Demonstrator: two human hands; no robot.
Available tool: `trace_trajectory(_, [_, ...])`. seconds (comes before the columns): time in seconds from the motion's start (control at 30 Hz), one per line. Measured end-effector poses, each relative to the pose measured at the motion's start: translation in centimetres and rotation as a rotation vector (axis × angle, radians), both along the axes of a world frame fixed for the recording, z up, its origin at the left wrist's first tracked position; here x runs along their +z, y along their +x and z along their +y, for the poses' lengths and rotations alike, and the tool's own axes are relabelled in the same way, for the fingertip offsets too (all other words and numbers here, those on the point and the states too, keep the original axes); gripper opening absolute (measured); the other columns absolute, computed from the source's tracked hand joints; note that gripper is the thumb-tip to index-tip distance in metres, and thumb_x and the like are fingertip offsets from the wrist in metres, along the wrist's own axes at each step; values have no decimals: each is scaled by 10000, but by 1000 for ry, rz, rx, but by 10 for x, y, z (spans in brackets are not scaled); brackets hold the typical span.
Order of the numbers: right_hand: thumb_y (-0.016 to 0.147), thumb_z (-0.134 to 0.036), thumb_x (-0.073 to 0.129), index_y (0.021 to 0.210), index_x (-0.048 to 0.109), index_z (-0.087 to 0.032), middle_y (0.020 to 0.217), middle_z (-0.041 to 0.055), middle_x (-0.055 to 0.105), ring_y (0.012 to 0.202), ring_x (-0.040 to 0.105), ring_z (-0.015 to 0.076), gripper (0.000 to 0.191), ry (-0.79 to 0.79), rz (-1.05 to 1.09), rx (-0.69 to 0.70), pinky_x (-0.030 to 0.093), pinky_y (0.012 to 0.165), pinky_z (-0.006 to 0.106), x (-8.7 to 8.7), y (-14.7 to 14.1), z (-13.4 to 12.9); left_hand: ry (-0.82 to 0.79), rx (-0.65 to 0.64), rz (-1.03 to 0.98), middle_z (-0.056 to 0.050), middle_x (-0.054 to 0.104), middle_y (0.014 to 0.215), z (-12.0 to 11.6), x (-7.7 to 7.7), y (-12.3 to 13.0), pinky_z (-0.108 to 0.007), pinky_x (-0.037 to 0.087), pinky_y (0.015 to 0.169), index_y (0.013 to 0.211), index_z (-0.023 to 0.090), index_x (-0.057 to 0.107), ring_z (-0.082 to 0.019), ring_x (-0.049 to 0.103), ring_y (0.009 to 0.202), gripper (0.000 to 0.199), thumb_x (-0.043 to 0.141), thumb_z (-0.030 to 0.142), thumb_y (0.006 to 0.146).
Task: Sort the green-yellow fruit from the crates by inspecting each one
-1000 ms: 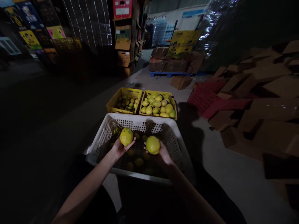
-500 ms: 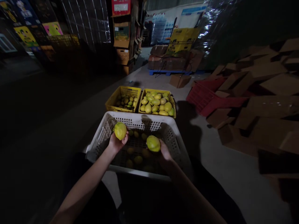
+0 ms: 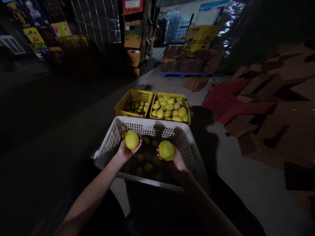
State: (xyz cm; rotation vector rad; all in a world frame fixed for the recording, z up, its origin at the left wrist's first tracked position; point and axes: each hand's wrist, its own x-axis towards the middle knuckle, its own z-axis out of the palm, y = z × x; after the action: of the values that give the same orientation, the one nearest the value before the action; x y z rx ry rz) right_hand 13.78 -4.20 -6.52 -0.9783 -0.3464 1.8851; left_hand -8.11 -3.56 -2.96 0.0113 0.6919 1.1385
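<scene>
Head: fruit point(image 3: 148, 168) in white crate point(image 3: 152, 184), 2 yellow crates point(image 3: 121, 105).

Held fruit point(image 3: 166, 150): smooth, faintly glossy
Basket point(image 3: 152, 183), 6 o'clock: matt plastic
Boxes point(image 3: 290, 114), 3 o'clock: matt cardboard
Film point(image 3: 227, 36), 1 o'clock: glossy plastic

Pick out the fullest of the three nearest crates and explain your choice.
The right yellow crate: its fruit is piled close to the rim, while fruit lies low in the left yellow crate and white crate.
</scene>
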Motion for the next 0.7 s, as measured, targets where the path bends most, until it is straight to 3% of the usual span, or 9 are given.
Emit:
trace_trajectory(0.1, [854,-362,374,893,662,-173,649,83,703,523,627,210,347,-101,4,-19,481,453,314,12,-2,-2,5,-4,-26,-82,702,818,-2,-3,0,-316,560,665,1046,149,610,-192,675,730,300,424,285,855])
trace_trajectory(0.27, [847,-380,427,746,665,-168,652,72,702,562,642,198,334,-44,32,-48,510,483,308,27,-4,-8,84,-87,84,-80,681,729,-6,-4,4,-300,537,587,837,131,637,-184,648,628,298,442,355,811])
trace_trajectory(0.47, [749,-375,536,629,669,-158,622,62,675,569,639,206,281,211,40,30,493,460,297,30,-6,-15,409,-311,315,-123,687,716,-15,3,14,-324,510,605,781,100,679,-238,652,676,301,546,359,703])
trace_trajectory(0.7, [702,-430,594,646,717,-132,625,78,696,549,638,200,327,479,-209,123,499,513,295,34,-1,-16,661,-472,488,-121,649,574,-22,8,16,-283,454,529,630,83,693,-193,595,517,345,560,397,684])
